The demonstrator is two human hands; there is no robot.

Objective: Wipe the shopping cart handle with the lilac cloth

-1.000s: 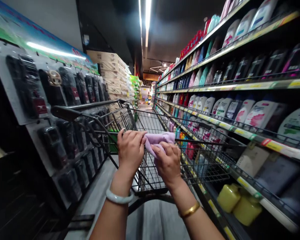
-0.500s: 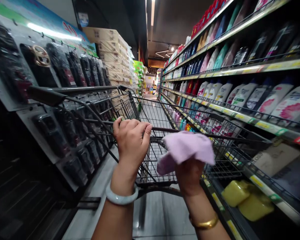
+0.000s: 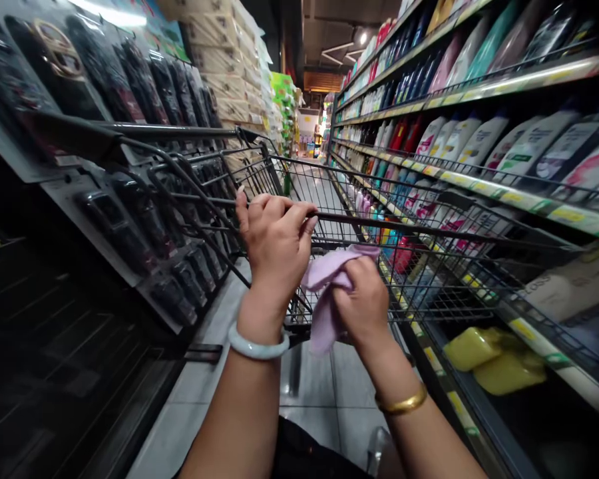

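A lilac cloth (image 3: 324,313) hangs bunched in the right hand (image 3: 363,299), whose fingers are curled closed around it; one part spreads left and up to just below the near rail of a black wire shopping cart (image 3: 404,227), while a loose fold droops beneath. Whether the cloth touches the cart cannot be told. The left hand (image 3: 278,246) is bent over that same rail, fingers hooked across the bar and thumb close beside it, with no cloth in its grip. A pale bangle (image 3: 258,348) circles the left wrist and a gold bangle (image 3: 404,402) the right. Grey floor tiles (image 3: 309,386) show beneath the arms. To the left stands a display panel of dark packaged goods (image 3: 104,216), with a tall stack of pale packs (image 3: 229,93) farther along. To the right run long shelves (image 3: 519,92) lined with bottles (image 3: 534,146) in many colours; two yellow containers (image 3: 509,371) sit low down, near the cart.
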